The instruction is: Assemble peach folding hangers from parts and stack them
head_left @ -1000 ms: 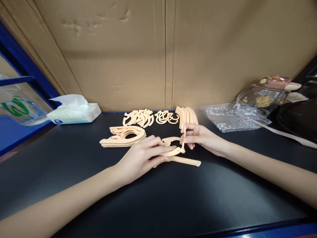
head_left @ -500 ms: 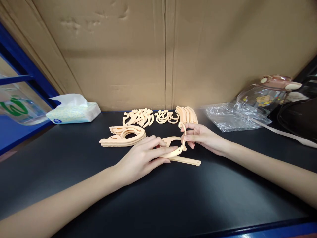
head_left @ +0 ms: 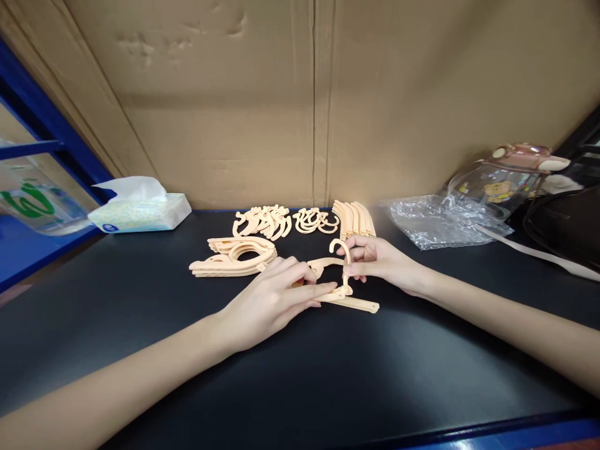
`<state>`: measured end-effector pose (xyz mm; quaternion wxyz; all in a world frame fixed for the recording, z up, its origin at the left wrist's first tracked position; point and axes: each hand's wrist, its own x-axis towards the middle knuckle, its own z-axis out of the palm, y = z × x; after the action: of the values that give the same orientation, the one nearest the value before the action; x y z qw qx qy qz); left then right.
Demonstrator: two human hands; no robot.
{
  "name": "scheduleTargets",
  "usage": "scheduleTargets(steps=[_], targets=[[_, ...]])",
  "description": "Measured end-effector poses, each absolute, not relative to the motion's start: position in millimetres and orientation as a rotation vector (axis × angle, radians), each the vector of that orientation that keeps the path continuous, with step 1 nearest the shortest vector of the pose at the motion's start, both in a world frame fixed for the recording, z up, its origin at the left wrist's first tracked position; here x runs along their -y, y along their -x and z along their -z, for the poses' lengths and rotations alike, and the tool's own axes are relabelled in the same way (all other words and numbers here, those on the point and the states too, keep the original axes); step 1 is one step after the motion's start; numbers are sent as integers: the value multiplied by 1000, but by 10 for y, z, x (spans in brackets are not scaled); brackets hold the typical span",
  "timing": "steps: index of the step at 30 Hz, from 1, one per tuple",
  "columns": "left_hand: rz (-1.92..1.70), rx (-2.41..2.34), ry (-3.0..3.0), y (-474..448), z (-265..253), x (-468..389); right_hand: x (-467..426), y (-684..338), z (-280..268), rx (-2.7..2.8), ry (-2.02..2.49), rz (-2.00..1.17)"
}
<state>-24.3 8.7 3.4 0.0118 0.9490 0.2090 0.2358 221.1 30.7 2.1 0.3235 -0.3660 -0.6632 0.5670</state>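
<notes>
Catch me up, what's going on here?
A person is working with beige plastic pieces at a black table. The right hand pinches a hook upright; the left hand holds a short piece. The hook's foot is at that piece's end, though I can't tell if they're joined. A bar lies just below, and a stack sits to the left.

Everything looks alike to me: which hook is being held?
The hook in the right hand, upright with its curl on top; the other hooks lie together near the cardboard.
</notes>
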Motion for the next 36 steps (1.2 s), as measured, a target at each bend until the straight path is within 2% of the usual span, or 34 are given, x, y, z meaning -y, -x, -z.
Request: scheduleTargets(steps=[36], targets=[[-564, -748, -3037, 202, -76, -75, -262, -2149, -27, 1687, 1009, -1390]])
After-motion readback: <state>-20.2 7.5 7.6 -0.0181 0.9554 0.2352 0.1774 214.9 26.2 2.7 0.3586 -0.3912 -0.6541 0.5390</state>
